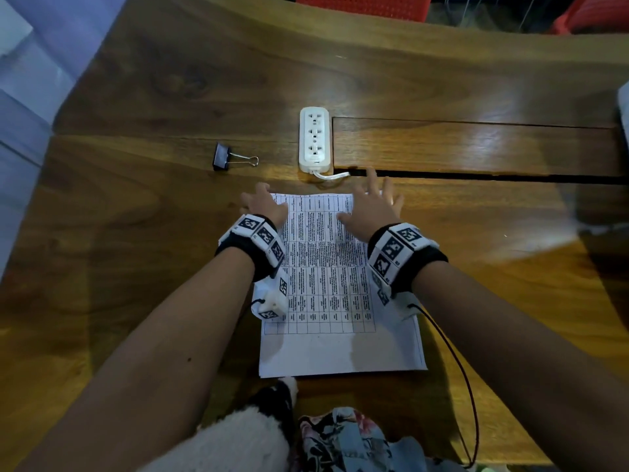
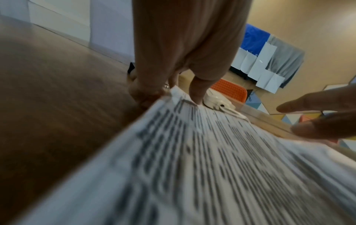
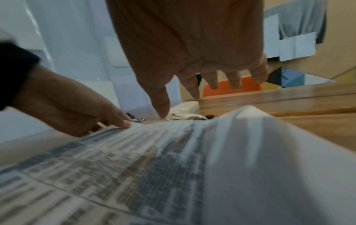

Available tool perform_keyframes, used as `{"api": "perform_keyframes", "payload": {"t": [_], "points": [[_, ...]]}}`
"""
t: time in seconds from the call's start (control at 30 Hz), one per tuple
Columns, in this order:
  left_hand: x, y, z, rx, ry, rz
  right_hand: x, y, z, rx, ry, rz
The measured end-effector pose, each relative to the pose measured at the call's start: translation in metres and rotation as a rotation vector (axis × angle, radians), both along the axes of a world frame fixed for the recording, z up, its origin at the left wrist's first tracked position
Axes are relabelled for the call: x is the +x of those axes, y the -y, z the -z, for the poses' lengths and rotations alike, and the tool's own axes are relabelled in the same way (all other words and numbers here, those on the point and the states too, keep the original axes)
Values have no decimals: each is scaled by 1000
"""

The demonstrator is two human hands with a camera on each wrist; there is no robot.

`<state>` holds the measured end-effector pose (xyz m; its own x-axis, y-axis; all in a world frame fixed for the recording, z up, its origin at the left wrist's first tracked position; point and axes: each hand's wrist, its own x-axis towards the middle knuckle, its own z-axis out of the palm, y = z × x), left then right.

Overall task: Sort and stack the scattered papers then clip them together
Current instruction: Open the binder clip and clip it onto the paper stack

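Note:
A stack of printed papers [image 1: 326, 284] with table grids lies on the wooden table [image 1: 136, 233] in front of me. My left hand [image 1: 263, 201] is at its far left corner; in the left wrist view the curled fingers [image 2: 146, 94] sit at the edge and the thumb [image 2: 196, 94] presses on top of the papers [image 2: 212, 167]. My right hand [image 1: 376, 199] hovers over the far right corner with fingers spread and straight, holding nothing. In the right wrist view the papers' [image 3: 154, 167] right edge curls upward. A black binder clip [image 1: 226, 157] lies apart, beyond the left hand.
A white power strip [image 1: 313, 139] lies just beyond the papers, its cord running into a slot [image 1: 476, 177] in the tabletop. A red chair [image 1: 360, 5] stands past the far edge. Fluffy white and floral fabric [image 1: 289, 437] lies at the near edge.

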<state>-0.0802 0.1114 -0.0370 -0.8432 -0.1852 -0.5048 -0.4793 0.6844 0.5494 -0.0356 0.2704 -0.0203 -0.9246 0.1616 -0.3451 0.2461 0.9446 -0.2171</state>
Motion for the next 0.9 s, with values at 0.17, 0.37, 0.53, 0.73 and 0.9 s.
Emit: {"api": "perform_keyframes", "payload": {"t": [0.17,0.37,0.53,0.73,0.9], "points": [[-35,34,-10,-83,-10,-61,-1,44,-3,-120,94,-98],[-70,71,-15,-206,-56,-53,0,61,14,-102,273,-132],[-80,80,1,-228,-53,109,2,59,21,-85,298,-139],[-89,77,11,-320,-160,262,3,59,27,-87,315,-151],[-87,70,7,-327,-184,226,4,58,28,-100,318,-151]]}}
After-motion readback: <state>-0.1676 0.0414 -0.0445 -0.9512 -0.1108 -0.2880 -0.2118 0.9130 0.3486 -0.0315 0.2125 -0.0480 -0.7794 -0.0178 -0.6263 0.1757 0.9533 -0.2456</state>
